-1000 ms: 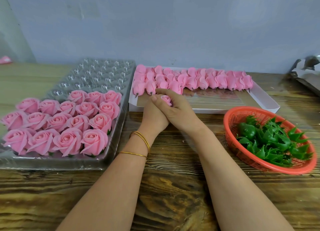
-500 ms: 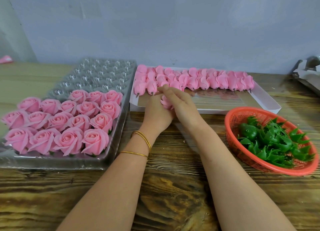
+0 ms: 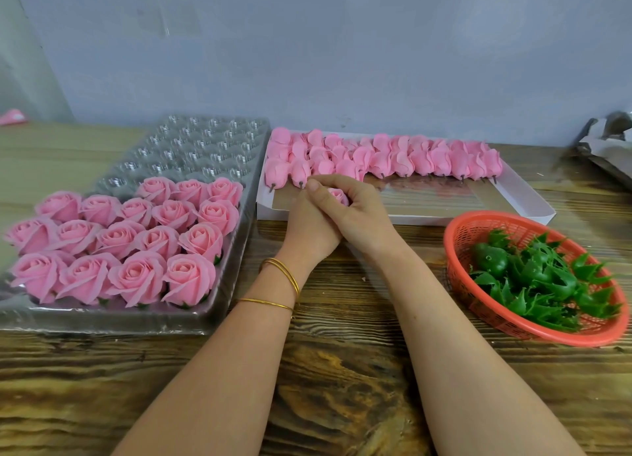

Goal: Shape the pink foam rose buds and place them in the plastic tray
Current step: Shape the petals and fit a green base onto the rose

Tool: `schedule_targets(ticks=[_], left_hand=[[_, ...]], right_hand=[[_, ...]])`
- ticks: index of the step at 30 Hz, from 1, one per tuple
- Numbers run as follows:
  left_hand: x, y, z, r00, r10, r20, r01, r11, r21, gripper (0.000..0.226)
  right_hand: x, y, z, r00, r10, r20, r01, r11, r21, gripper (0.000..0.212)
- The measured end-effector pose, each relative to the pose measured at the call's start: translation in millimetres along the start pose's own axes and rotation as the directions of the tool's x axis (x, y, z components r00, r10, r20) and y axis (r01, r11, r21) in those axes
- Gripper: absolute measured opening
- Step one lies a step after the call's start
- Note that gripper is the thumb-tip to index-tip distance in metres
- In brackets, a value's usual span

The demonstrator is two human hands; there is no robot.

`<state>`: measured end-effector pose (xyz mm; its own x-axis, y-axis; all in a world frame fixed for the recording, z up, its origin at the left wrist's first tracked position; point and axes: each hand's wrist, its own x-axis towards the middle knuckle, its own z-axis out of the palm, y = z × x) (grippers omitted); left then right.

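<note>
Fingers (image 3: 342,182) of both hands curl together around one bud (image 3: 337,195), the right hand (image 3: 362,216) wrapped over the left hand (image 3: 307,233), just right of the tray (image 3: 136,320). Half a second ago the right fingers lay straighter across the bud. Opened roses (image 3: 136,237) fill the tray's near rows. Right of the tray sit the box (image 3: 533,206) of loose buds (image 3: 410,161) and the basket (image 3: 461,237).

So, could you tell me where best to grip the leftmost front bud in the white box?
I'd pinch the leftmost front bud by its pink body just above the dark stub, from the near left; other buds crowd its right and back.
</note>
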<state>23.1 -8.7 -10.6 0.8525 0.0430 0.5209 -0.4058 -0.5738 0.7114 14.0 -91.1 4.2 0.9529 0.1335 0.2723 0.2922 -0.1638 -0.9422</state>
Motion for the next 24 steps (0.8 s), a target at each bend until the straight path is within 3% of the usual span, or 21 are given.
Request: schedule_targets(ticks=[4,9,13,24], left_hand=[[0.8,-2.3,2.1,1.000,0.005,-0.012,-0.005,1.000,0.008,0.047],[2.1,-3.9,4.5,1.000,0.004,-0.006,-0.004,1.000,0.000,0.029],[3.4,-4.8,4.3,1.000,-0.007,0.001,0.007,1.000,0.012,0.028],[0.4,-2.3,3.7,0.998,-0.010,0.065,0.005,0.997,0.083,0.023]], right_hand=[[-0.5,-0.9,-0.2,1.000,0.010,0.012,-0.010,1.000,0.006,0.011],[-1.2,-2.4,-1.5,0.999,-0.051,0.000,0.051,0.998,0.026,0.023],[-1.4,-3.4,-1.5,0.997,-0.074,-0.002,0.074,0.997,0.034,0.023],[-0.4,-0.5,-3.5,0.998,-0.002,0.065,0.002,1.000,0.005,0.019]])
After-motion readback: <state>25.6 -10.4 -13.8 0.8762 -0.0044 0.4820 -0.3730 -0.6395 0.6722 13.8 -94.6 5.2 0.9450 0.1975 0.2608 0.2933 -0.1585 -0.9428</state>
